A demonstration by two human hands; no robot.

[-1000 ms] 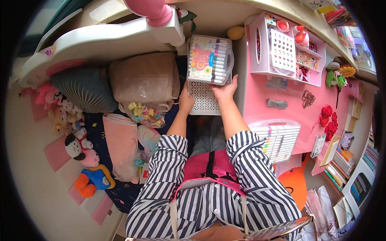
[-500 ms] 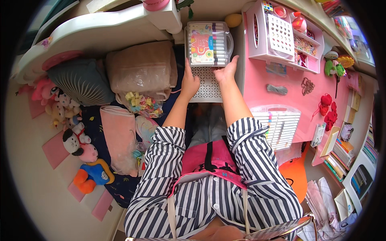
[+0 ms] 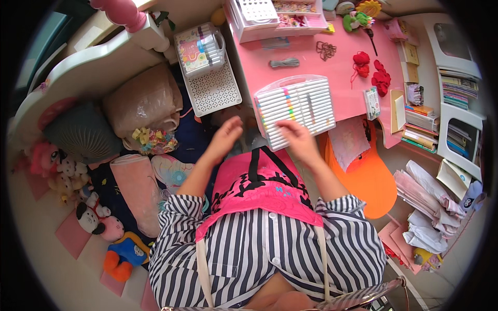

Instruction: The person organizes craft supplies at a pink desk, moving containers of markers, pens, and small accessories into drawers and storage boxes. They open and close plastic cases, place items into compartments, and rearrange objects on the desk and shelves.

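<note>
My left hand (image 3: 224, 139) hovers with fingers apart over the dark floor gap beside the pink desk (image 3: 311, 59), holding nothing. My right hand (image 3: 296, 140) is open too, its fingers at the near edge of a clear case of white markers (image 3: 295, 108) lying on the desk's front corner. A second clear marker case (image 3: 199, 47) stands on a white perforated basket (image 3: 213, 89) to the left of the desk, apart from both hands. A pink bag with black straps (image 3: 259, 189) rests on my lap.
A white storage box (image 3: 275, 18), grey and red yarn bits (image 3: 371, 72) and cards lie on the desk. A tan cushion (image 3: 142, 101), plush toys (image 3: 93, 217) and a bed frame (image 3: 88, 67) fill the left. An orange seat (image 3: 365, 176), papers and bookshelves (image 3: 456, 93) stand right.
Both hands have let go of the marker case on the white basket and drawn back toward me; the right hand now reaches the other marker case on the desk. The view has shifted right.
</note>
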